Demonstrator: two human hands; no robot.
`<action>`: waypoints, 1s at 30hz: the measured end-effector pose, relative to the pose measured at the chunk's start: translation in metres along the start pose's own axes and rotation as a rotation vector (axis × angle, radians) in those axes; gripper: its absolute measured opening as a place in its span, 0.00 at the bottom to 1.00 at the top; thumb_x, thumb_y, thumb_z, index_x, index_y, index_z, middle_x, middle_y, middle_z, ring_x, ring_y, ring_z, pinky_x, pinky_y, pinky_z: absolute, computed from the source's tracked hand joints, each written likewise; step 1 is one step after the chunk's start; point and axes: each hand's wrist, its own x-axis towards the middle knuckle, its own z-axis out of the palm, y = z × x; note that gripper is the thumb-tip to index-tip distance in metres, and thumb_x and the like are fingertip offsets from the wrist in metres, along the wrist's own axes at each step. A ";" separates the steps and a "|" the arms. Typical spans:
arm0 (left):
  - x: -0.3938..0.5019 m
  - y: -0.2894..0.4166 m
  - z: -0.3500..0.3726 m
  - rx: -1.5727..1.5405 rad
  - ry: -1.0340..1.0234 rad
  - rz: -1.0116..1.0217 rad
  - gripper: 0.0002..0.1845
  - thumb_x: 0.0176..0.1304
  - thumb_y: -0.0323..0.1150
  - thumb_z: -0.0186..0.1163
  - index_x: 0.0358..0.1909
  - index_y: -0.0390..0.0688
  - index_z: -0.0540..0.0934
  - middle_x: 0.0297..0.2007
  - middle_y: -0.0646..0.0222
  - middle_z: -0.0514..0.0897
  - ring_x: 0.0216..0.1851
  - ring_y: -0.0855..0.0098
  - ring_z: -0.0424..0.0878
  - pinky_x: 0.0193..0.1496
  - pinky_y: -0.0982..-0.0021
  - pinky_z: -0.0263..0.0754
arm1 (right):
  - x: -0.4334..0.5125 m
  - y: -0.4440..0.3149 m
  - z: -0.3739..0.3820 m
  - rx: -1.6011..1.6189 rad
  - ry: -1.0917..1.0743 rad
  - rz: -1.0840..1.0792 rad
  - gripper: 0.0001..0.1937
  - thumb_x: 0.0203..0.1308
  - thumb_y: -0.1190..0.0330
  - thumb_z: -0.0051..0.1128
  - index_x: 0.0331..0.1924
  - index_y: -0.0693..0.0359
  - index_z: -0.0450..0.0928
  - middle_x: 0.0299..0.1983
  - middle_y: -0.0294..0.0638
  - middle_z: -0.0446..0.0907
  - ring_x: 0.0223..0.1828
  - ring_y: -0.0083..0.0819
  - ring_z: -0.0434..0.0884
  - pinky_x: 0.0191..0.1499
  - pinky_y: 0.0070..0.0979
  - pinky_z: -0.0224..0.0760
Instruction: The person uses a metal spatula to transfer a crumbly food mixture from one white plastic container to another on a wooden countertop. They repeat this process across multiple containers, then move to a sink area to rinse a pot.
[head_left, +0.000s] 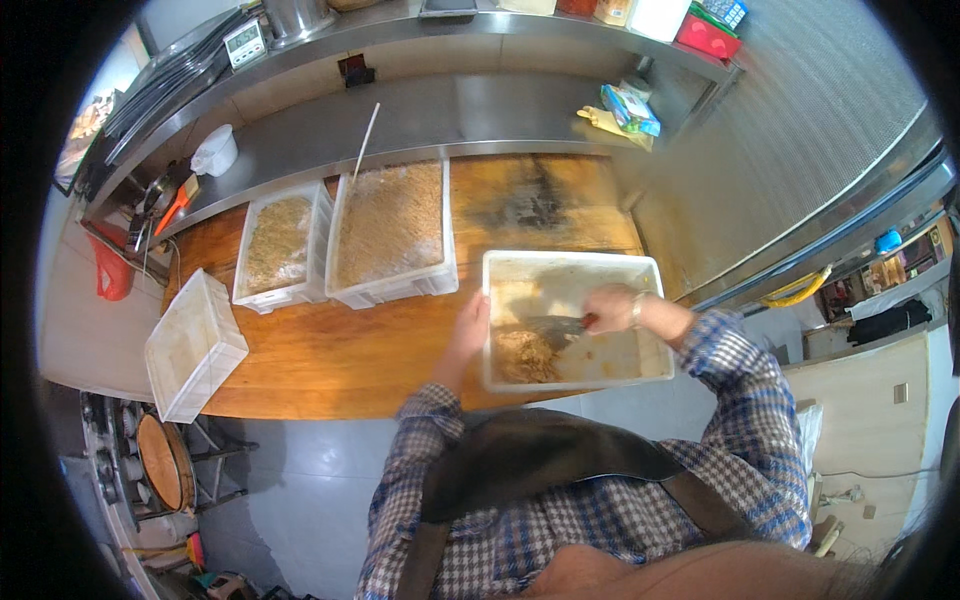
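Note:
A white plastic tub (576, 259) stands at the front right of the wooden worktop. My left hand (472, 328) grips its left wall at the rim. Inside the tub, my right hand (611, 308) holds the reddish handle of a wide-bladed metal tool (551, 328), a cleaver or scraper, blurred. Its blade lies over a heap of brown minced food (525, 358) in the left front part of the tub. Residue and brown smears mark the tub's floor and walls.
Left on the wooden worktop (322, 356) are a large tub of brown filling (390, 221) with a thin stick, a smaller tub of greenish-brown filling (277, 244) and a tilted white tub (196, 346). Behind runs a steel shelf (465, 112); a steel panel (787, 127) rises at right.

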 end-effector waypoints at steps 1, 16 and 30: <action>0.000 0.000 -0.001 0.006 -0.015 -0.020 0.24 0.79 0.45 0.45 0.66 0.39 0.72 0.55 0.51 0.82 0.58 0.58 0.79 0.63 0.62 0.70 | -0.014 0.020 0.003 0.327 -0.127 0.185 0.10 0.58 0.62 0.65 0.32 0.61 0.86 0.25 0.45 0.85 0.24 0.34 0.84 0.25 0.34 0.75; 0.008 -0.008 0.001 0.088 -0.050 -0.138 0.29 0.78 0.48 0.48 0.70 0.38 0.69 0.64 0.56 0.77 0.66 0.64 0.72 0.70 0.68 0.63 | 0.053 0.019 0.159 1.169 -0.170 0.263 0.14 0.65 0.58 0.61 0.29 0.58 0.80 0.20 0.31 0.77 0.19 0.21 0.74 0.21 0.22 0.65; 0.012 0.010 -0.010 -0.148 -0.164 -0.307 0.34 0.77 0.58 0.45 0.70 0.41 0.70 0.67 0.60 0.73 0.68 0.64 0.69 0.69 0.64 0.63 | 0.057 -0.003 0.167 1.451 -0.052 0.181 0.15 0.67 0.60 0.60 0.25 0.57 0.76 0.18 0.32 0.74 0.15 0.19 0.70 0.18 0.19 0.59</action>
